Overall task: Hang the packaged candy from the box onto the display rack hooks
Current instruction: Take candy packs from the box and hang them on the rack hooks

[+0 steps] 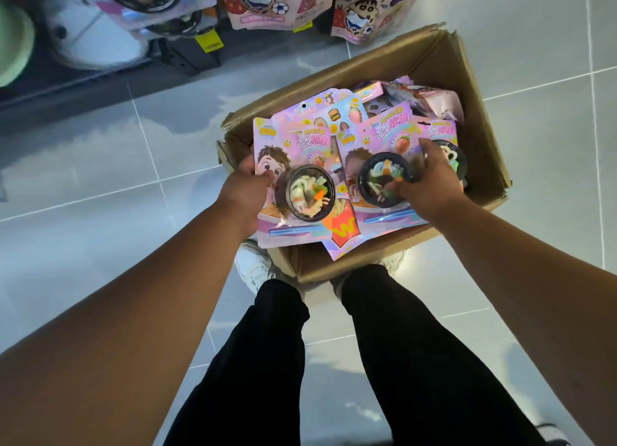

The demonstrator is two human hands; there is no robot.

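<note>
An open cardboard box [474,88] stands on the floor by my feet, full of pink carded candy packs. My left hand [245,192] grips the left edge of one pack [293,165] with a black noodle bowl blister on it. My right hand [425,178] grips the black bowl blister of a second pack [384,138] beside it. A pack with red fries [345,228] lies between and below them. More packs [337,110] fill the box behind. The display rack [187,42] with hanging packs stands at the top left.
Pink cartoon pouches [263,2] hang on the rack at the top centre. The floor [100,165] is glossy grey tile. My legs in black trousers [267,362] and white shoes [253,265] stand just before the box.
</note>
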